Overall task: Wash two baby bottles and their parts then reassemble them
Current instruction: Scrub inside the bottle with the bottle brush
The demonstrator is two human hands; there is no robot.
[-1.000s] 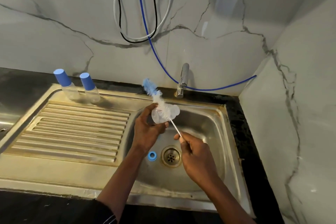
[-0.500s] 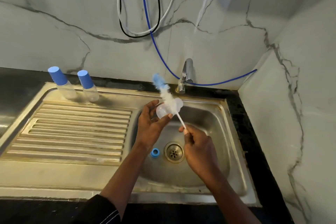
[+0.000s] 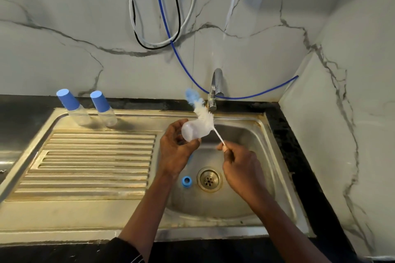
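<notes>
Steel sink (image 3: 252, 134): basin on the right, ribbed drainboard (image 3: 96, 156) on the left, set in a black countertop (image 3: 299, 156).

Left hand (image 3: 174, 153) is over the basin, at 10 o'clock of the drain (image 3: 209, 179). Fingers and thumb curl round a translucent bottle piece (image 3: 191, 133), held up clear of the steel. Bottle body or dome cap: cannot tell.

Right hand (image 3: 242, 166) is at 1 o'clock of the drain. Thumb and fingertips pinch the thin white handle of the bottle brush (image 3: 204, 116). The handle slants up toward 11 o'clock. White bristles meet the piece at its upper right and bend on past it, with the blue tip pointing to 11 o'clock. Bristles inside the piece or behind it: blurred, cannot tell.

Blue ring (image 3: 186, 181) lies on the basin floor, opening up, just beside the drain at its 9 o'clock.

2 clear bottles with blue caps stand at the drainboard's back edge, at 10 o'clock of the left hand: outer bottle (image 3: 73, 109) and inner bottle (image 3: 103, 111), near each other with a small gap between.

Faucet (image 3: 214, 89) sits at 12 o'clock of the basin. Blue hose (image 3: 241, 98) runs along the marble wall behind it.
</notes>
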